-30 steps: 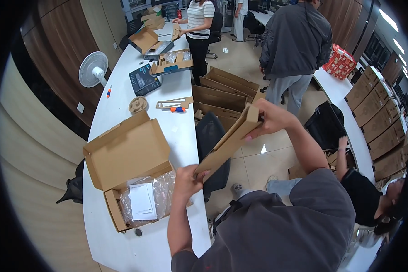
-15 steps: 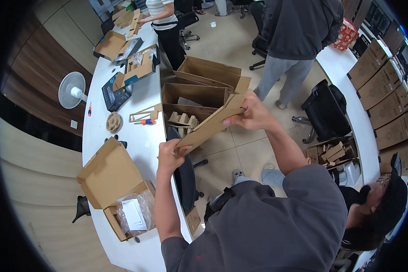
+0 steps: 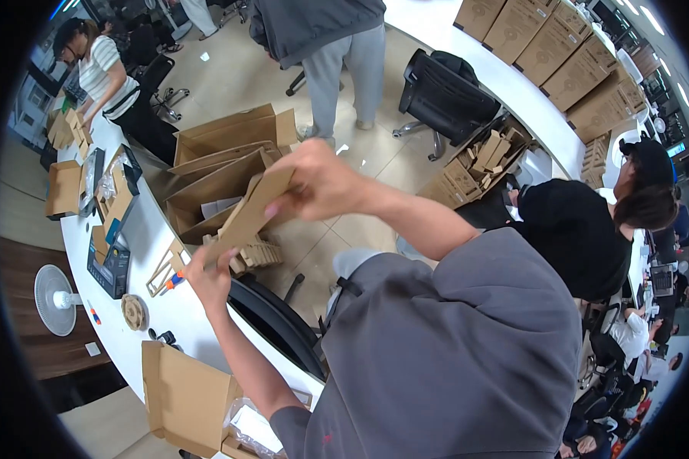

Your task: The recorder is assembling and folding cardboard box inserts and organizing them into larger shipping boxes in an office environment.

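Both my hands hold a flat, folded piece of brown cardboard (image 3: 246,216) in the air, slanting up from left to right. My left hand (image 3: 209,277) is closed on its lower end, above the table edge. At the upper end, my right hand (image 3: 319,182) grips it with the thumb on the near side. Just beyond it stand open cardboard boxes (image 3: 182,205), one with a pale sheet inside. Partly below the cardboard is a ribbed cardboard insert (image 3: 259,257). By my left hand, a blue-and-orange tool (image 3: 174,280) lies beside a thin cardboard frame (image 3: 158,277).
On the white table (image 3: 119,359) are an open carton (image 3: 187,398), a round brown piece (image 3: 134,312), a black box (image 3: 109,268) and a fan (image 3: 55,300). Office chairs (image 3: 444,96), a scrap-filled box (image 3: 486,164) and several people (image 3: 582,237) surround me.
The view has swung to the right, bringing more people into sight. The cardboard is tilted more steeply and seen more edge-on. Both hands keep their grip on it.
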A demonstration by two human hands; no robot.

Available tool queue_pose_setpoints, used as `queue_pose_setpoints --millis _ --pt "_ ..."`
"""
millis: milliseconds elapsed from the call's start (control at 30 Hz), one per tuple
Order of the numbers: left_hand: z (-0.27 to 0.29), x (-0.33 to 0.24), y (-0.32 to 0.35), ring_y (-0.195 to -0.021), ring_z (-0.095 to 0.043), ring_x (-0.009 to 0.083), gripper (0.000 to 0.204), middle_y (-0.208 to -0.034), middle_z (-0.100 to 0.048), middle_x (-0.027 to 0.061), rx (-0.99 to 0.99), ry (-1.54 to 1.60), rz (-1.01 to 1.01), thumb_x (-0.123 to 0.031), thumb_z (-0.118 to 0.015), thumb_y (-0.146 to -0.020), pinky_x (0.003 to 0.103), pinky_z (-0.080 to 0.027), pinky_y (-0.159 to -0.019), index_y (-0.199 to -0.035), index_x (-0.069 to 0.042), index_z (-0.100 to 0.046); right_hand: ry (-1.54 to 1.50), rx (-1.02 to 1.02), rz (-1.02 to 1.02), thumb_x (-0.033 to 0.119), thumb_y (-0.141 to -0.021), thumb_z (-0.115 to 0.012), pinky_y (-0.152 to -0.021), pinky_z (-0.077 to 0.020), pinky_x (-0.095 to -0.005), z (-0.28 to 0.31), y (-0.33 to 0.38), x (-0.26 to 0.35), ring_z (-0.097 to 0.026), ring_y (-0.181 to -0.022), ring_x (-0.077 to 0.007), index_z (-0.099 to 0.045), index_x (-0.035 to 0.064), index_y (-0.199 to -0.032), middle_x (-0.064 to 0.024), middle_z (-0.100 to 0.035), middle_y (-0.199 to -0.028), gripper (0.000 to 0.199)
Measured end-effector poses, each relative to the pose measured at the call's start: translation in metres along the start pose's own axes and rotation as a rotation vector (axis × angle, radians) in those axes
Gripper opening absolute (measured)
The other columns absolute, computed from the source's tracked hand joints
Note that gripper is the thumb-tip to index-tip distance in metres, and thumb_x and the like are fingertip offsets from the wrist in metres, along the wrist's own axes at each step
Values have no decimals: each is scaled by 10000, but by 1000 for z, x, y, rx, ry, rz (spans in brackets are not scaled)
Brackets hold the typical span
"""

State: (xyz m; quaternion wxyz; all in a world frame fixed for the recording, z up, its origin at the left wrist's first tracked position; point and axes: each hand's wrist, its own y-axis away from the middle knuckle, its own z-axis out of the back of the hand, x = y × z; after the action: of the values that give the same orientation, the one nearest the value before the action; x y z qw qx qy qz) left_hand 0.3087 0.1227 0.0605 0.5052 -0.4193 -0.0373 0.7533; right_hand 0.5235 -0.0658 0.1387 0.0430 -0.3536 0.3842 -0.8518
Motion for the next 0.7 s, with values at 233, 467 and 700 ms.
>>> queue_pose_setpoints --millis 233,467,700 --pt "-49 12 -31 -1025 -636 277 400 -1070 -680 129 -298 15 42 -88 -775 -774 364 -480 -919 -1143 -18 -637 182 -116 -331 86 -668 -784 -566 -522 -331 32 7 -37 -682 -611 -258 -741 61 -882 -121 -703 -736 220" --pt "-86 86 -5 -1036 -620 216 370 -1106 -681 136 -308 159 526 -141 -700 -872 345 -458 -937 -1189 24 -603 249 -210 -474 21 -732 -769 -591 -503 -301 46 -3 -157 -681 -607 -211 -713 -10 -857 -130 -711 -724 140" --pt "-120 143 30 -1023 -655 231 357 -1067 -698 146 -216 150 943 -156 -682 -882 367 -489 -915 -1188 13 -612 265 -137 -584 30 -745 -782 -625 -516 -305 21 -16 -290 -647 -604 -210 -730 -11 -854 -114 -715 -769 128"
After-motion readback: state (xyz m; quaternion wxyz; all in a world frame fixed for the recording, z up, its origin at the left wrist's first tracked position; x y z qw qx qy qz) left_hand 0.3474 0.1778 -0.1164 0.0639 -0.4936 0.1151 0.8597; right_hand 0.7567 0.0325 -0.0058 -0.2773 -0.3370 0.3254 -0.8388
